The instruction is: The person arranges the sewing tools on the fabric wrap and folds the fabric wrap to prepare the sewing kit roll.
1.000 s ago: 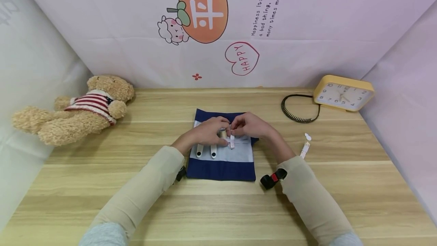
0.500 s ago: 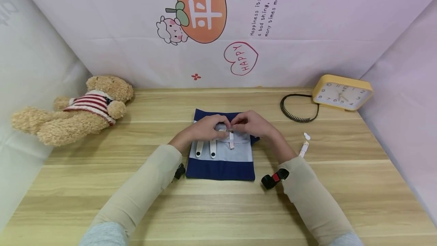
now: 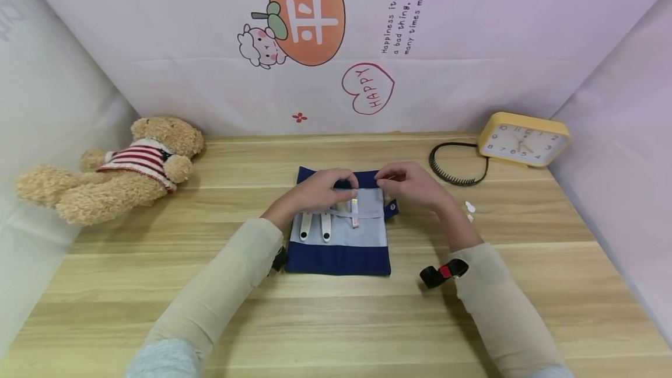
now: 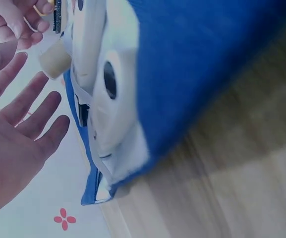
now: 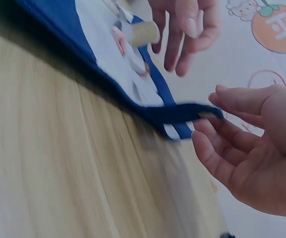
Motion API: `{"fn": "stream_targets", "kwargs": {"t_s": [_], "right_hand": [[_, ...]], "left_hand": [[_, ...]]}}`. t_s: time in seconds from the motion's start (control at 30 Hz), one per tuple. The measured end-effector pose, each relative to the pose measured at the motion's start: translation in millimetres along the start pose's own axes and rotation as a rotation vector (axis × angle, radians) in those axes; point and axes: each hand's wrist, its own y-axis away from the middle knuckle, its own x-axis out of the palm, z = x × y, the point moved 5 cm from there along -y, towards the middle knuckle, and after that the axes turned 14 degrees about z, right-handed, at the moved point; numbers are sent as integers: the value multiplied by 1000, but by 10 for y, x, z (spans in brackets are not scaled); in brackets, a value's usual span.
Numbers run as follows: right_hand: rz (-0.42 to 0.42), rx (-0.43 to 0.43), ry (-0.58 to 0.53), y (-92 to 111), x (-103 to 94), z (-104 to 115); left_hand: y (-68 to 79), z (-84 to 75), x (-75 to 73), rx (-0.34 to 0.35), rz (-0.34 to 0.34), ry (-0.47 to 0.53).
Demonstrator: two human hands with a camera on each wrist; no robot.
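A navy and grey fabric roll-up case (image 3: pixel 338 258) lies unfolded on the table. Tucked under its band are two white-handled tools (image 3: pixel 326 229), a beige spool-like cylinder (image 4: pixel 56 59) and a slim white-and-pink strip (image 3: pixel 355 214) with a yellow end. My left hand (image 3: pixel 320 190) hovers over the upper part of the case, fingers apart and nothing held in them. Beyond the case's upper right corner is my right hand (image 3: pixel 412 184), its fingers loosely bent. In the right wrist view its fingertips overlap the case's navy snap strap (image 5: pixel 182 113).
A teddy bear (image 3: pixel 142 168) in a striped shirt lies at the back left. At the back right a yellow clock (image 3: pixel 525 140) stands beside a black toothed headband (image 3: pixel 454 179). Small white scraps (image 3: pixel 470 207) lie right of my right hand. A printed white backdrop closes the rear.
My right hand has moved right, away from my left hand and the strip. The strip's yellow end and the strap are now uncovered. My left hand stays over the case.
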Motion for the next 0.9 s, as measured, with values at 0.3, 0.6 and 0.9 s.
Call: {"fn": "stream_targets", "kwargs": {"t_s": [0.3, 0.6, 0.9], "right_hand": [[-53, 28, 1, 314, -233, -149], [-77, 92, 17, 608, -399, -304], [-139, 100, -13, 896, -589, -502]], "left_hand": [[-75, -99, 15, 27, -2, -7], [-144, -158, 57, 11, 9, -8], [-193, -137, 92, 2, 20, 5]]}}
